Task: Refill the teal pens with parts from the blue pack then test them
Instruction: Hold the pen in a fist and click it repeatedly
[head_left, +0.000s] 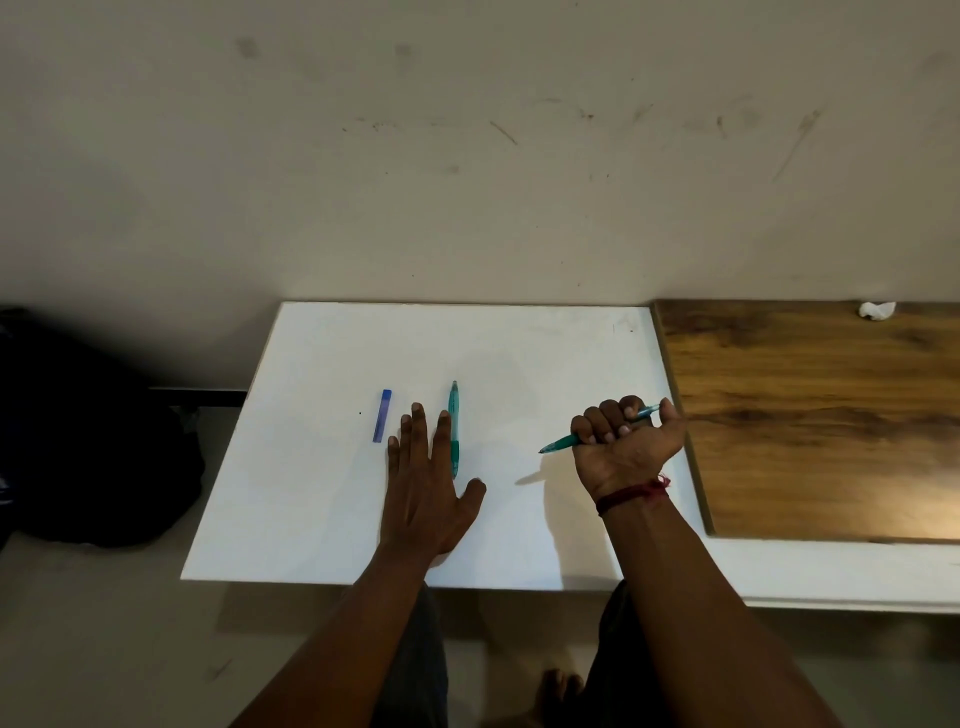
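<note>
On the white table (322, 493) lies a slim blue pack (382, 416), upright on the left of centre. To its right a teal pen (454, 426) lies lengthwise, tip towards me. My left hand (426, 483) rests flat on the table with fingers spread, its index finger right beside that pen. My right hand (623, 441) is clenched in a fist around a second teal pen (558, 444), held above the table with its tip pointing left and its cap end sticking out past my thumb.
A brown wooden surface (810, 415) adjoins the table on the right, with a crumpled white scrap (877, 309) at its far edge. A dark bag (88, 441) sits on the floor to the left. A scuffed wall (467, 156) stands behind.
</note>
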